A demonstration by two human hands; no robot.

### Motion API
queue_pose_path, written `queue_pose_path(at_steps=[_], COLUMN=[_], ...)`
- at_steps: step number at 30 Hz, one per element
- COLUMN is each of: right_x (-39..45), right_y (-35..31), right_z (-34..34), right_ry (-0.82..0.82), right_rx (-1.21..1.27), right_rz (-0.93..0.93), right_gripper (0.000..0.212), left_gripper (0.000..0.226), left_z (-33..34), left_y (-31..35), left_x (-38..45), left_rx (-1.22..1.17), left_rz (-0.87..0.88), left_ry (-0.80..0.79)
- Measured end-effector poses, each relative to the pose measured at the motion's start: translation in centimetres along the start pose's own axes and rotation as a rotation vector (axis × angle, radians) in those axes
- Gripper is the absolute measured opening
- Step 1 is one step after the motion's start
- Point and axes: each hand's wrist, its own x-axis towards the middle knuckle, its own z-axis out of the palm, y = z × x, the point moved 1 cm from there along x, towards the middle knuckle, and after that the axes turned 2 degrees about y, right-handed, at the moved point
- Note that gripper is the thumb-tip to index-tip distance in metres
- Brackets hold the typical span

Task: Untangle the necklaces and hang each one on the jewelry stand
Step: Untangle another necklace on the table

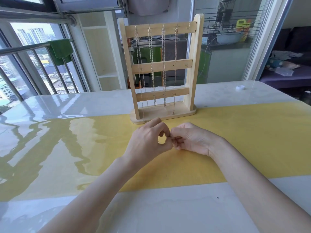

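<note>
Together, left hand (148,140), right hand (190,138), fingertips touching.

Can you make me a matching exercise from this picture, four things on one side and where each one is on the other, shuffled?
Things:
1. jewelry stand
2. green cloth
3. white cap
4. left hand

Places:
A. draped on the balcony railing
B. far right of the table
C. upright at the yellow mat's far edge
D. fingertips meeting the right hand

Pairs: 1-C, 2-A, 3-B, 4-D
</note>
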Motion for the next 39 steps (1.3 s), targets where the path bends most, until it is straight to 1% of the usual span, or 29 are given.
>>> queue_pose_path(at_steps=[2, 4, 7, 10, 12, 15, 16, 18, 21, 23, 25, 27, 28, 30, 33, 36, 39], right_x=[0.0, -0.1, -0.2, -0.3, -0.4, -0.2, -0.2, -0.1, 0.0, -0.1, -0.2, -0.2, -0.2, -0.2, -0.2, -0.2, -0.3], right_y=[-0.1, -0.2, -0.2, -0.2, -0.2, -0.1, -0.1, -0.4, -0.5, -0.5, -0.7, -0.7, -0.8, -1.0, -1.6, -2.4, -3.0], right_z=[0.3, 0.5, 0.6, 0.6, 0.7, 0.5, 0.6, 0.6, 0.6, 0.6, 0.7, 0.6, 0.5, 0.3, 0.4, 0.6, 0.8], right_ry=[-0.017, -0.028, -0.041, -0.068, -0.089, -0.048, -0.022, 0.025, 0.047, 0.022, -0.030, -0.060, -0.062, -0.047, 0.035, 0.134, 0.155], right_rx=[0.028, 0.056, 0.135, 0.204, 0.230, 0.199, 0.174, 0.132, 0.159, 0.212, 0.240, 0.229, 0.211, 0.177, 0.043, -0.165, -0.311], right_rz=[0.023, 0.052, 0.108, 0.142, 0.155, 0.190, 0.198, 0.195, 0.170, 0.160, 0.143, 0.114, 0.088, -0.010, -0.243, -0.426, -0.479], right_gripper=[0.008, 0.005, 0.010, 0.024, 0.024, 0.036, 0.036, 0.029, 0.029, 0.021, 0.009, 0.009, 0.010, 0.008, 0.012, 0.018, 0.024], left_gripper=[0.018, 0.015, 0.013, 0.014, 0.017, 0.020, 0.019, 0.016, 0.012, 0.009, 0.006, 0.005, 0.010, 0.021, 0.023, 0.025, 0.026], left_z=[0.0, 0.0, -0.1, -0.4, -0.4, -0.2, -0.1, 0.1, 0.1, 0.2, 0.1, -0.1, -0.1, -0.3, -0.7, -0.9, -1.1], left_y=[0.0, 0.1, 0.1, 0.1, 0.1, 0.1, 0.1, 0.1, 0.3, 0.5, 0.6, 0.8, 0.7, 0.2, -0.7, -1.1, -1.2], left_x=[0.0, 0.0, -0.1, -0.1, -0.1, -0.1, -0.2, -0.1, 0.0, 0.2, 0.4, 0.6, 0.6, 0.6, 0.8, 0.9, 0.9], left_rx=[0.046, 0.079, 0.106, 0.141, 0.142, 0.133, 0.129, 0.074, -0.155, -0.308, -0.416, -0.481, -0.507, -0.581, -0.746, -0.847, -0.926], left_rz=[0.033, 0.070, 0.157, 0.246, 0.273, 0.267, 0.244, 0.146, -0.089, -0.191, -0.237, -0.260, -0.289, -0.404, -0.606, -0.683, -0.716], left_ry=[0.046, 0.091, 0.154, 0.204, 0.203, 0.162, 0.144, 0.114, 0.094, 0.088, 0.079, 0.053, 0.040, -0.001, -0.080, -0.159, -0.213])
